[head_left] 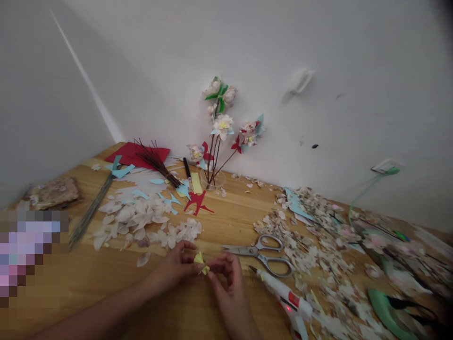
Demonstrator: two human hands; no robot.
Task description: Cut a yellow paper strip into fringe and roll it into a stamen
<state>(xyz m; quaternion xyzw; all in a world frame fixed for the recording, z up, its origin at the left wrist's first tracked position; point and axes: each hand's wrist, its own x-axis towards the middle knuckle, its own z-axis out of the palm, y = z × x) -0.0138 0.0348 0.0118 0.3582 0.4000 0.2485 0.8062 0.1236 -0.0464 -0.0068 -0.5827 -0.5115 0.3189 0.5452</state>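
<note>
A small yellow paper piece [200,260] with a fringed, folded look is pinched between my two hands, low in the middle of the view. My left hand [181,265] holds its left side, thumb and fingers together. From the right, my right hand [228,278] grips its lower edge with thumb and fingertips. Silver scissors [260,250] lie just beyond my right hand, points to the left. Beside them rests a white glue gun [290,295] with a red light on. Pale loose petals [141,215] are heaped beyond my left hand.
Made-up flowers on twigs [222,125] stand in a clear holder by the wall. Bundled twigs [159,165] lie on red paper [123,155]. A grey wire bundle [94,208] is at left. Dried petals [318,255] and a green tape roll [382,307] cover the right side.
</note>
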